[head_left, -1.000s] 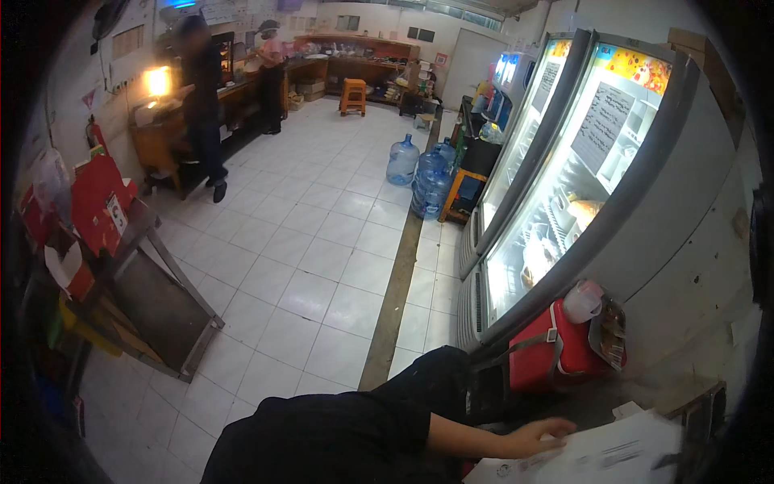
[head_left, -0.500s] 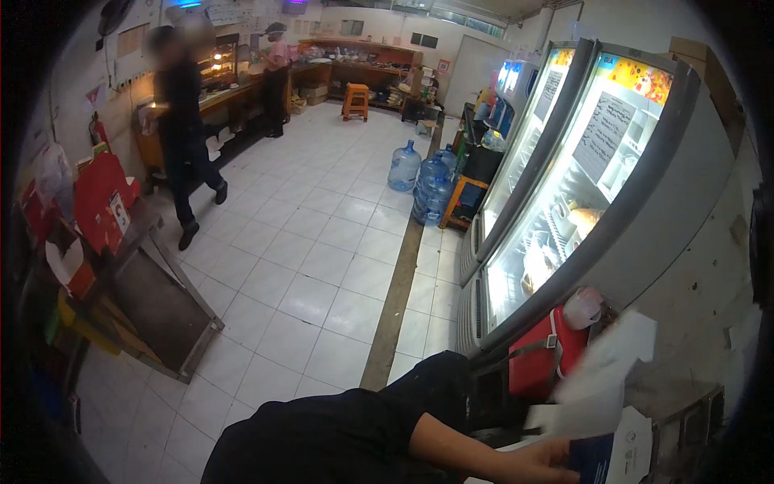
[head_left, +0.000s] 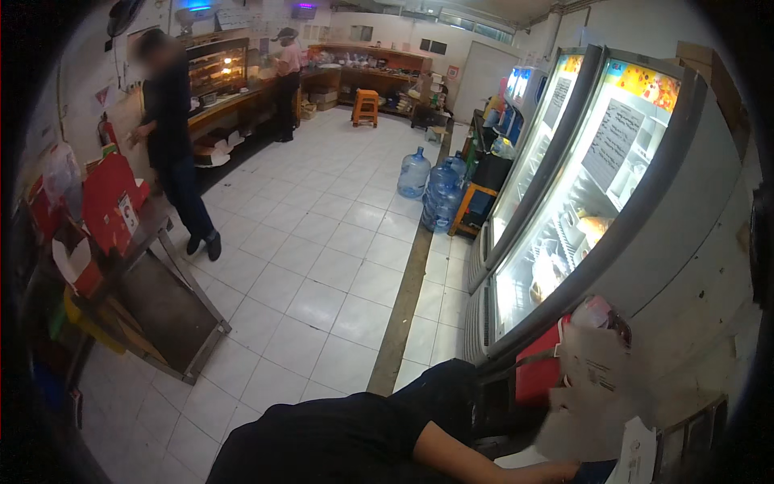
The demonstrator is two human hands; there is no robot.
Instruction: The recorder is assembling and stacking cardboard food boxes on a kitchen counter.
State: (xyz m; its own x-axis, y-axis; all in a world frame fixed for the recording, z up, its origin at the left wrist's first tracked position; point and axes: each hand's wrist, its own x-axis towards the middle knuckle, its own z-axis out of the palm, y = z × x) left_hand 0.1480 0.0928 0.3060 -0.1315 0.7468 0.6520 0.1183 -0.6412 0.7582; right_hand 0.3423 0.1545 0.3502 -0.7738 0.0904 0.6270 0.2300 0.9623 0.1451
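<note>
At the lower right edge my left hand (head_left: pixel 558 473) reaches out from a black sleeve. It lies against a dark blue piece (head_left: pixel 595 471) beside a white printed card panel (head_left: pixel 635 453); the fingers are hidden there. Just above the hand, a pale sheet of paper or thin card (head_left: pixel 595 367) with small print stands tilted, smeared by motion. What holds that sheet, if anything, does not show. My right hand is out of sight.
A red bag (head_left: pixel 535 375) stands beyond the sheet, against lit glass-door fridges (head_left: pixel 556 234). Large blue water bottles (head_left: pixel 442 198) stand on the tiled floor. A metal-framed stand (head_left: pixel 173 302) with red boxes is at left. A person in dark clothes (head_left: pixel 169 121) stands by the counter.
The pale sheet has swung down and left, now covering part of the red bag. My left hand is slightly lower and right. The person in dark clothes has shifted stance.
</note>
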